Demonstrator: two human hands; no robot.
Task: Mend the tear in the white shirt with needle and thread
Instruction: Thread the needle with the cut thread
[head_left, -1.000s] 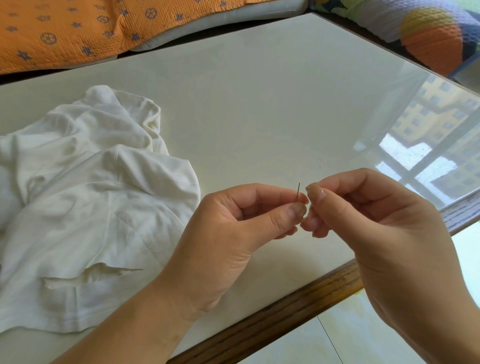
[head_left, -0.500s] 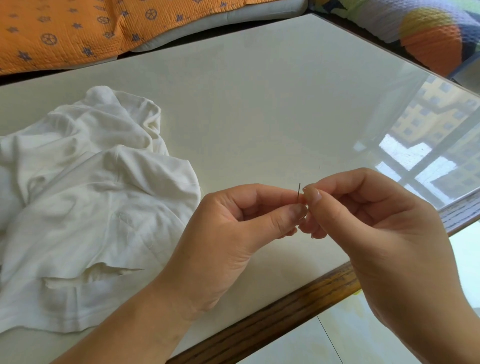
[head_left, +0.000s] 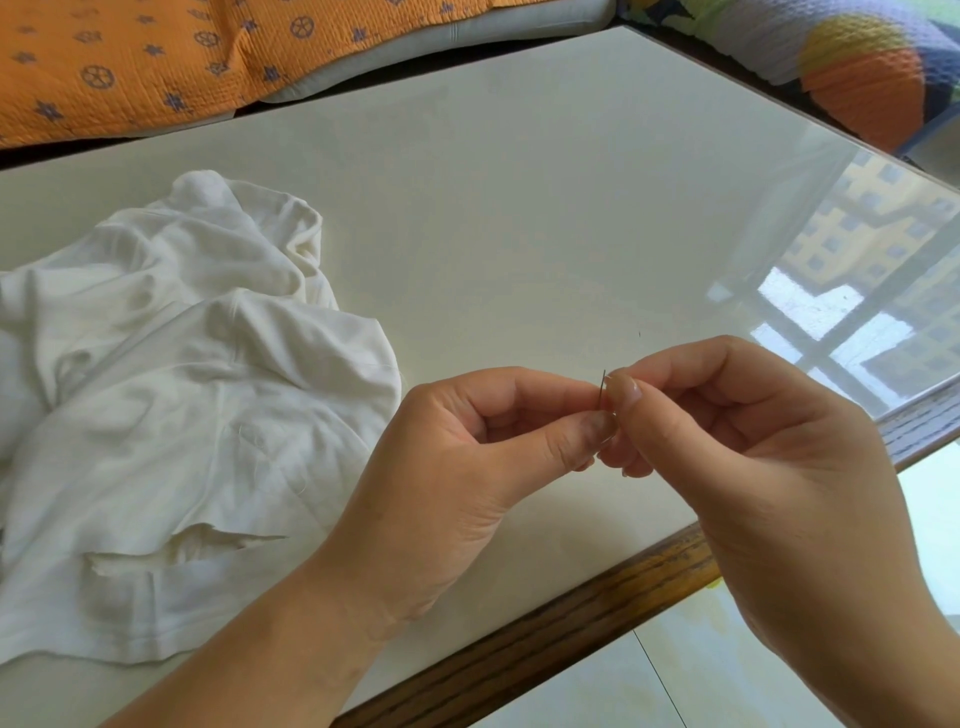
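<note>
here, both bare hands hover above the near edge of the glossy cream bench (head_left: 519, 208) with its dark wooden rim. left hand (head_left: 457, 467): thumb and forefinger pressed together in a pinch on the thin dark metal needle (head_left: 602, 387), which stands nearly upright, tip poking above the fingertips. right hand (head_left: 769, 467): thumb and forefinger meet right at the needle's upper end, touching the left fingertips; grip pinched, but what it pinches is too fine to make out. thread not discernible.

crumpled white cotton shirt (head_left: 171, 415) lies on the bench toward the left edge, well apart from the hands. jagged tear (head_left: 208, 540) gapes in its near part, close to the left forearm, edges unjoined.

orange quilted cover with blue star print (head_left: 156, 57) beyond the far edge. multicoloured patterned cushion (head_left: 857, 67) past the far right corner. window reflection on the bench's right side.
</note>
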